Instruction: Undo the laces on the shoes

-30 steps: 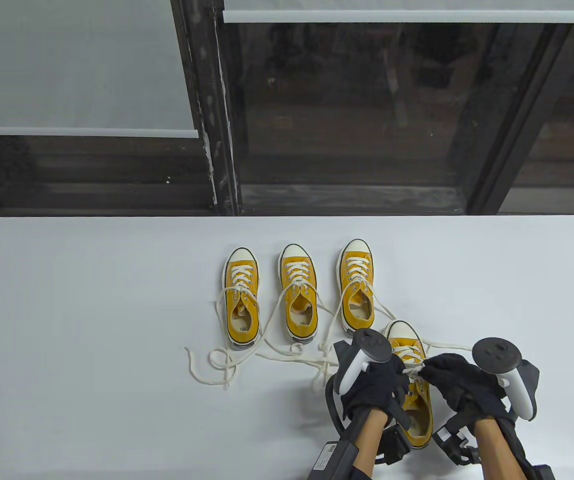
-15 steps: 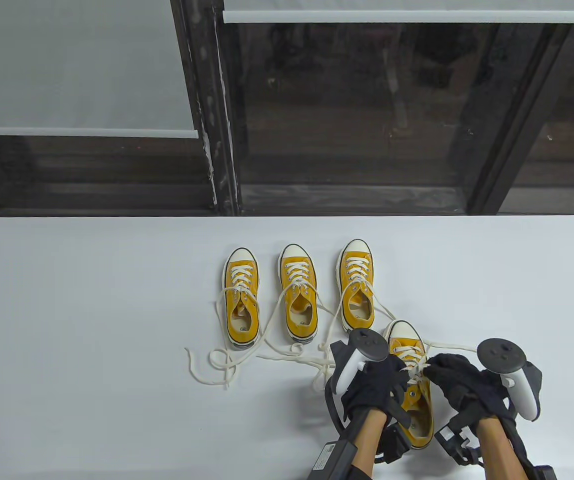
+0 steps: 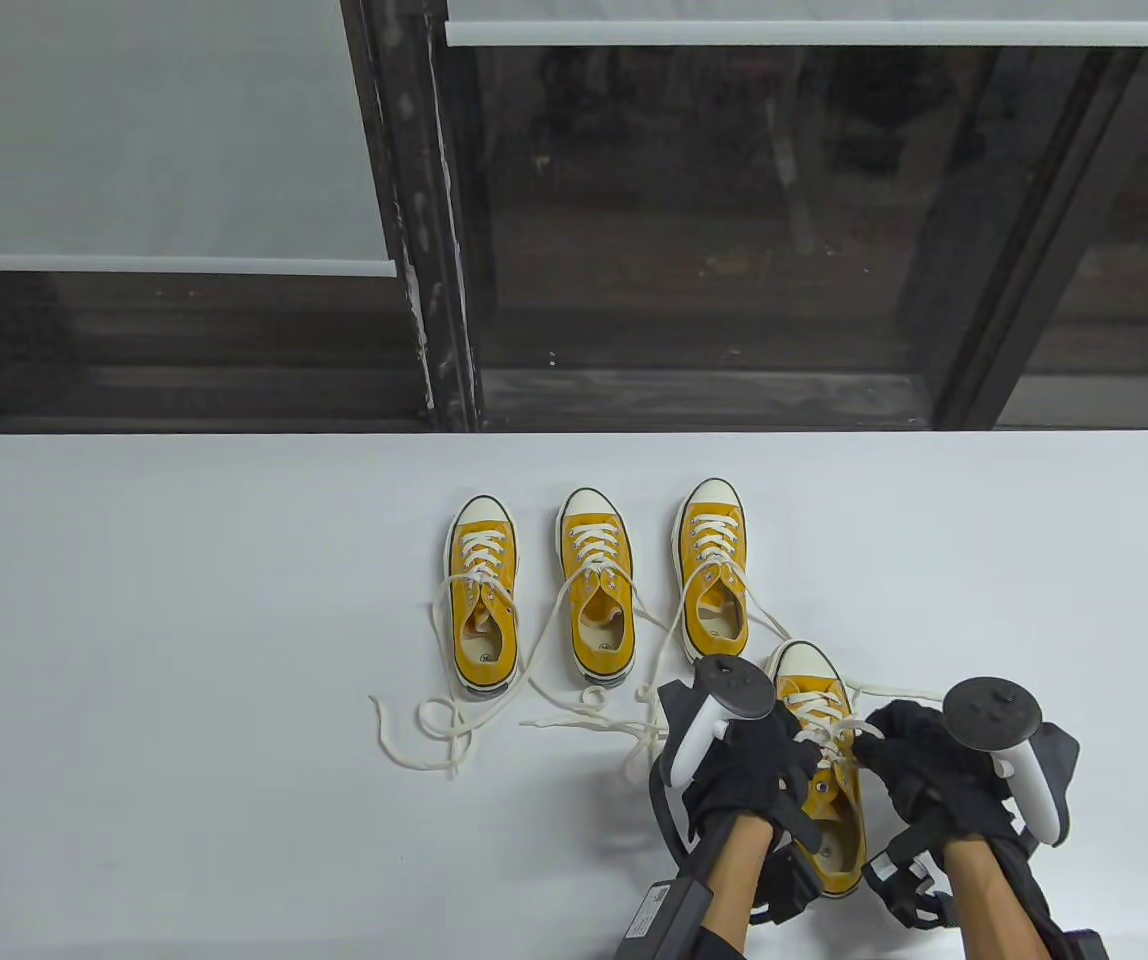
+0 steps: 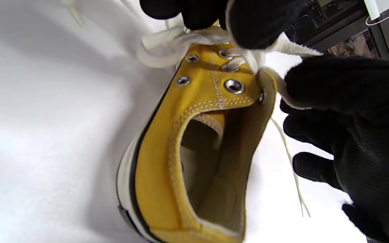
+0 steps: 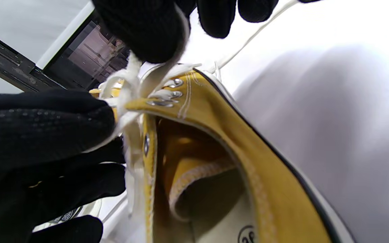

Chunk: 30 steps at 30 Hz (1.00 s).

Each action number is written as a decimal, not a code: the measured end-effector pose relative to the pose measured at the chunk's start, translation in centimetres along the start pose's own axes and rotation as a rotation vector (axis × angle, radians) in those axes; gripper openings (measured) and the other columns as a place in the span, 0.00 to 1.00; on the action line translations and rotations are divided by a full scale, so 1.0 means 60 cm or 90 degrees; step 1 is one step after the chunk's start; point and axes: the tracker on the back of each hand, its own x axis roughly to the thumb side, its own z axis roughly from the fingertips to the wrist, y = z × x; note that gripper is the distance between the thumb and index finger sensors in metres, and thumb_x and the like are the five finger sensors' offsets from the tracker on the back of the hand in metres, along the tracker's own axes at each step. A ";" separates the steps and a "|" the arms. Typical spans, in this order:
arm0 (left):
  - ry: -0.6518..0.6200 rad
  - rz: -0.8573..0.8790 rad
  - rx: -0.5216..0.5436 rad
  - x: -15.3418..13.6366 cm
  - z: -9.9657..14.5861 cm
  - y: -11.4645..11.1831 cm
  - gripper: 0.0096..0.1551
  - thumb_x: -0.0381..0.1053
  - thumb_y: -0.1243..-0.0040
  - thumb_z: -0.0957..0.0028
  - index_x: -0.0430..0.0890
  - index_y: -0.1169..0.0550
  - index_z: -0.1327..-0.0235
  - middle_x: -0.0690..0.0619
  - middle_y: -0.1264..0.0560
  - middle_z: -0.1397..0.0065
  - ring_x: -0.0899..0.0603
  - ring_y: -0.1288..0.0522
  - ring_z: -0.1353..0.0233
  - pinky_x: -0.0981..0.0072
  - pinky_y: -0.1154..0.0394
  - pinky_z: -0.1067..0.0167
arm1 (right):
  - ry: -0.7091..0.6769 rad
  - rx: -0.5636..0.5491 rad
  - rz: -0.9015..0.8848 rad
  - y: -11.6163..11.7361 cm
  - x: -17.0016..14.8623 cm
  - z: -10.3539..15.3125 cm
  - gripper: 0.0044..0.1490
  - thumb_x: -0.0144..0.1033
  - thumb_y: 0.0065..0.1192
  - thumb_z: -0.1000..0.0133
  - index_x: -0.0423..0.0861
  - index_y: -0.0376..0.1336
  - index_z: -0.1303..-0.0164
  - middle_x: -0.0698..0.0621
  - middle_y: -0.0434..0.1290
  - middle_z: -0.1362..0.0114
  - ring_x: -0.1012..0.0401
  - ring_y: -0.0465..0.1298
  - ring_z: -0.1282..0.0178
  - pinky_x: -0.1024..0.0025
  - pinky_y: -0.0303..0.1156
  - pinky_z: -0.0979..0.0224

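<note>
Four yellow canvas shoes with cream laces stand on the white table (image 3: 184, 600). Three form a row: left shoe (image 3: 483, 600), middle shoe (image 3: 596, 600), right shoe (image 3: 712, 580), their laces trailing loose over the table. The fourth shoe (image 3: 837, 815) is nearest, between my hands. My left hand (image 3: 802, 748) pinches its lace (image 3: 831, 735) at the top eyelets. From the other side, my right hand (image 3: 869, 742) pinches the same lace. In the left wrist view the fingertips (image 4: 262, 23) grip the lace (image 4: 167, 45) above the shoe (image 4: 160, 162). The right wrist view shows my fingers (image 5: 144, 33) pulling the lace (image 5: 130, 84).
Loose lace ends (image 3: 434, 730) curl over the table in front of the row and to the left of my left hand. Another lace end (image 3: 899, 690) runs right from the near shoe. Dark window frames (image 3: 414, 250) rise behind the table's far edge.
Both hands stay on the near shoe's lace. The right hand has drawn slightly back and rightward, and the loose lace left of my left hand has shifted a little.
</note>
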 end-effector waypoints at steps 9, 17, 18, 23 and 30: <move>0.093 -0.059 0.143 -0.007 0.015 0.010 0.15 0.63 0.46 0.30 0.56 0.30 0.41 0.54 0.38 0.19 0.41 0.44 0.14 0.32 0.51 0.21 | 0.088 -0.193 0.071 -0.026 -0.012 0.012 0.19 0.53 0.52 0.30 0.52 0.71 0.45 0.46 0.61 0.18 0.42 0.57 0.15 0.33 0.53 0.21; 0.111 -0.047 0.180 -0.011 0.021 0.019 0.33 0.57 0.54 0.27 0.52 0.47 0.14 0.55 0.33 0.20 0.42 0.36 0.16 0.32 0.46 0.21 | 0.098 -0.237 0.007 -0.057 -0.024 0.021 0.23 0.48 0.45 0.29 0.53 0.61 0.26 0.45 0.57 0.16 0.42 0.56 0.15 0.33 0.53 0.21; 0.112 -0.038 0.185 -0.015 0.022 0.024 0.32 0.57 0.54 0.28 0.52 0.46 0.14 0.56 0.32 0.22 0.42 0.36 0.16 0.32 0.46 0.22 | 0.100 -0.243 -0.004 -0.062 -0.027 0.022 0.23 0.47 0.45 0.29 0.52 0.61 0.26 0.44 0.57 0.16 0.42 0.56 0.15 0.33 0.54 0.21; 0.107 0.027 0.172 -0.029 0.024 0.037 0.32 0.56 0.53 0.28 0.50 0.45 0.15 0.57 0.30 0.26 0.43 0.36 0.17 0.32 0.46 0.21 | 0.100 -0.236 -0.050 -0.073 -0.034 0.024 0.23 0.46 0.45 0.29 0.51 0.61 0.26 0.45 0.57 0.16 0.42 0.57 0.15 0.34 0.53 0.21; 0.090 0.096 0.209 -0.038 0.048 0.075 0.31 0.55 0.51 0.29 0.50 0.42 0.16 0.54 0.30 0.26 0.41 0.36 0.18 0.32 0.47 0.22 | 0.090 -0.205 -0.167 -0.096 -0.047 0.028 0.23 0.45 0.46 0.29 0.49 0.62 0.27 0.44 0.57 0.17 0.41 0.57 0.16 0.34 0.54 0.21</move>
